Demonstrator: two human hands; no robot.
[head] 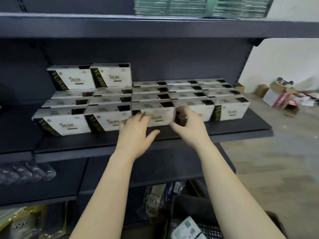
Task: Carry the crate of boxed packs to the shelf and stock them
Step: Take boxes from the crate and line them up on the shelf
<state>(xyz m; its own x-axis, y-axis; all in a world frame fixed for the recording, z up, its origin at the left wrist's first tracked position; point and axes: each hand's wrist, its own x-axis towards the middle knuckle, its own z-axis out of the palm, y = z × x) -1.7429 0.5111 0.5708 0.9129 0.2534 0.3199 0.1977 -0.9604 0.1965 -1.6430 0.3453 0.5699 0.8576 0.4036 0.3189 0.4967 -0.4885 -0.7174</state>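
Observation:
Several white boxed packs with black-and-gold ends stand in rows on the dark middle shelf (224, 130). Two more packs (89, 78) sit stacked on top at the back left. My left hand (136, 133) and my right hand (188, 128) both press on the front-row pack (155, 112) in the middle of the shelf, the left hand at its lower left corner, the right hand at its right end. The pack looks blurred. A dark crate (207, 230) with one pack inside it shows at the bottom of the view, between my forearms.
An upper shelf (155, 26) carries a stack of green wrapped packs (198, 6). Lower shelves hold dark bottles (29, 173) at the left and yellow bags (20, 221). Open cardboard boxes (279, 95) lie on the concrete floor at the right.

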